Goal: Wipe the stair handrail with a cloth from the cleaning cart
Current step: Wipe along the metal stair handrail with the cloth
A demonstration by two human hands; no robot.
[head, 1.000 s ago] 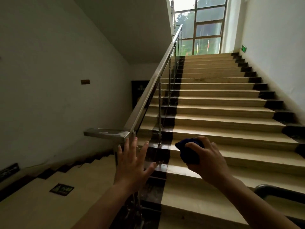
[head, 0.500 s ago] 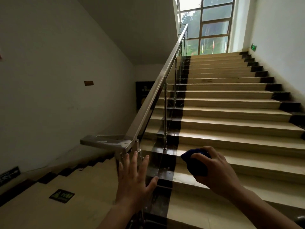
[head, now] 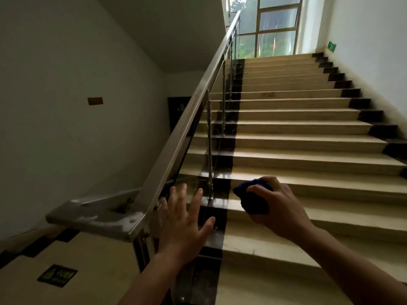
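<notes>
The left hand (head: 182,221) is raised with its fingers straight and spread apart, holding nothing. It sits just right of the handrail's lower corner, in front of the glass panel (head: 193,164) under the rail. Whether the palm touches the glass cannot be told. The right hand (head: 279,208) is out over the lowest steps, its fingers curled tight around a bunched dark blue cloth (head: 253,199), which is clear of the rail.

The steel handrail (head: 176,142) has a short flat stretch at the lower left, smeared with pale marks. From there it bends and climbs along the left edge of the stairs (head: 297,137). Slim metal posts (head: 210,150) stand beneath it on a dark strip (head: 229,133) that borders the tan treads.

Down on the lower landing lies a green floor marker (head: 57,275). A small brown plaque (head: 95,101) hangs on the left wall. At the top of the flight are a tall window (head: 275,25) and, on the right wall, a green exit sign (head: 330,45).
</notes>
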